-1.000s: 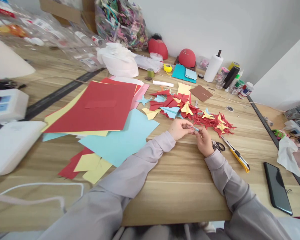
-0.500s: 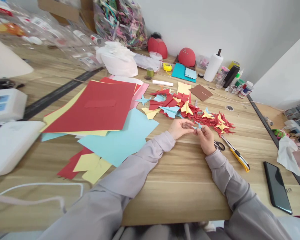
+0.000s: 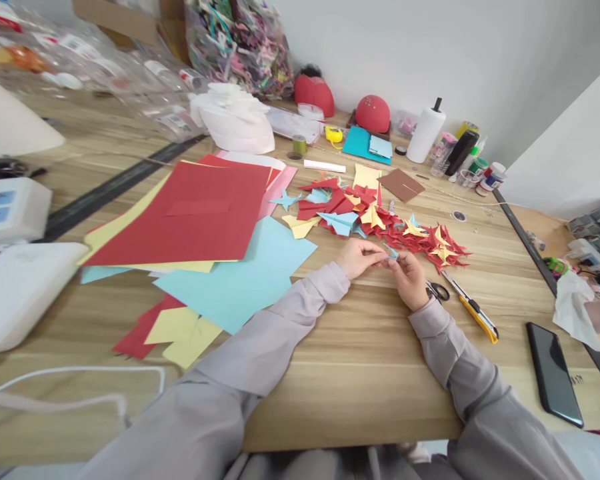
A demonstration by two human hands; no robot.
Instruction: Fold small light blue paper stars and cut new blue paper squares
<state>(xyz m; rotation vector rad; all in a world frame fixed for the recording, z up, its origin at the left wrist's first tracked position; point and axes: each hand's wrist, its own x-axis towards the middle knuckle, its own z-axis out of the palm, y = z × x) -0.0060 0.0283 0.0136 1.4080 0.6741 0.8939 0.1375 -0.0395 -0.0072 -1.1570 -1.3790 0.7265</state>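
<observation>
- Plastic bag [image 3: 240,50], see-through and crammed with multicoloured strips and scraps, stands at the back against the wall.
- Brown cardboard box [image 3: 115,21] beside it, open at the top, with something clear and crumpled inside.
- Clear bottles [image 3: 145,87] are heaped at the far left; no liquid can be made out in them.
- Small tubs and jars [image 3: 479,167] cluster at the back right, near a clear cup [image 3: 467,179] whose contents are too small to tell.
- Small blue paper piece [image 3: 392,253], folded, sits between the two hands, at the fingertips, held up in front of the pile of folded red, yellow and blue paper [image 3: 375,217].
- Left hand [image 3: 356,259] has thumb and fingers drawn together in a pinch on the piece's left side.
- Right hand [image 3: 410,277] pinches its right side, thumb against fingers, with hardly any gap.
- Scissors [image 3: 437,291] and a yellow utility knife [image 3: 473,308] lie just right of that hand; a dark phone [image 3: 554,373] lies farther right.
- Red, yellow and blue sheets [image 3: 195,213] overlap on the table [image 3: 350,393], left of both hands.
- Labels show on several bottles and jars, but their print is too small and blurred to read.
</observation>
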